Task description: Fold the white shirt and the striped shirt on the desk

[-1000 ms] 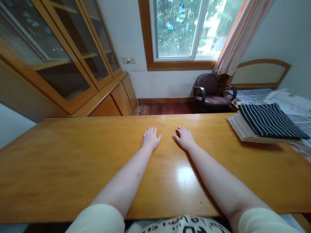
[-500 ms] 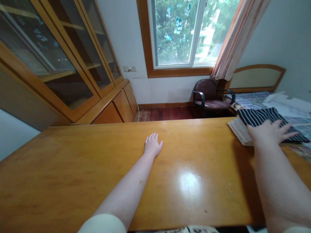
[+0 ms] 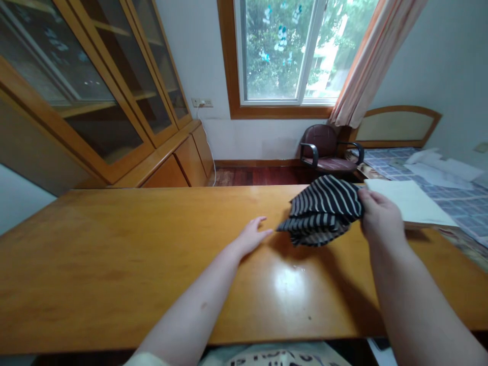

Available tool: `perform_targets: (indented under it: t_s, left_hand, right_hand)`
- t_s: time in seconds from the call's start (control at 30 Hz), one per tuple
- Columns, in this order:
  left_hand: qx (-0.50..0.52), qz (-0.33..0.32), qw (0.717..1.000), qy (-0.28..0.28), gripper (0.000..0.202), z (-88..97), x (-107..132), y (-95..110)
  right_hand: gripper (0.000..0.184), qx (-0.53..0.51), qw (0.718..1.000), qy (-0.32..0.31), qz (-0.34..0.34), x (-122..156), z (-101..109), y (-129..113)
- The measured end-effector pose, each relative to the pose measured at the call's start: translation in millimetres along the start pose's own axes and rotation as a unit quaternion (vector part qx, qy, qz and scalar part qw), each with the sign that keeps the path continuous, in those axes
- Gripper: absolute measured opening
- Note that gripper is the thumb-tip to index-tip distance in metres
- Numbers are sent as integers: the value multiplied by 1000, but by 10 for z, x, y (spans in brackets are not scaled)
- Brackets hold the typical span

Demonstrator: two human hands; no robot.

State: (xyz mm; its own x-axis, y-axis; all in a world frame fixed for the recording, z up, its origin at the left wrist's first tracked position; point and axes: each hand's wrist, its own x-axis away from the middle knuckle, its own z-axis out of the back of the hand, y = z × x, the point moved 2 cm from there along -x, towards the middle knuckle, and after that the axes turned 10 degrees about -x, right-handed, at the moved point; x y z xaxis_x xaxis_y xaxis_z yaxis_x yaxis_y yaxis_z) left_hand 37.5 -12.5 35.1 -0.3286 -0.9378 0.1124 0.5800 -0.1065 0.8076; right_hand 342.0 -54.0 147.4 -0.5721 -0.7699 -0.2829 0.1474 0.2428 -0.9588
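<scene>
My right hand (image 3: 379,218) is closed on a black cloth with white stripes (image 3: 322,209) and holds it just above the wooden table (image 3: 114,254), right of centre. The cloth hangs folded and bunched to the left of the hand. My left hand (image 3: 252,236) lies near the table's middle with its fingers stretched toward the cloth's lower left corner, a short gap away. It holds nothing.
A stack of pale folded cloth (image 3: 409,206) lies at the table's right end. Behind the table stand a dark armchair (image 3: 328,150), a bed (image 3: 450,203) at the right, a glass-fronted wooden cabinet (image 3: 95,96) at the left and a window (image 3: 290,51).
My right hand went from the table's middle to the stack at the right, took hold of the striped cloth and carried it left. My left hand slid slightly right.
</scene>
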Motion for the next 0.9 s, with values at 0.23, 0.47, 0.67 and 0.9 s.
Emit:
perform_targets:
  t_s: [0.23, 0.47, 0.67, 0.9]
  left_hand:
    - [326, 65, 935, 126, 45, -214, 570, 69]
    - [162, 112, 923, 331, 35, 741, 826, -559]
    - [81, 89, 959, 257, 32, 721, 943, -462]
    - [-134, -103, 986, -19, 46, -199, 978, 137]
  right_hand:
    - [37, -179, 929, -213, -244, 1002, -854, 325]
    - [35, -164, 973, -60, -151, 716, -380, 468]
    - [34, -164, 955, -93, -229, 781, -330, 431]
    - [51, -265, 885, -228, -308, 1312, -591, 134]
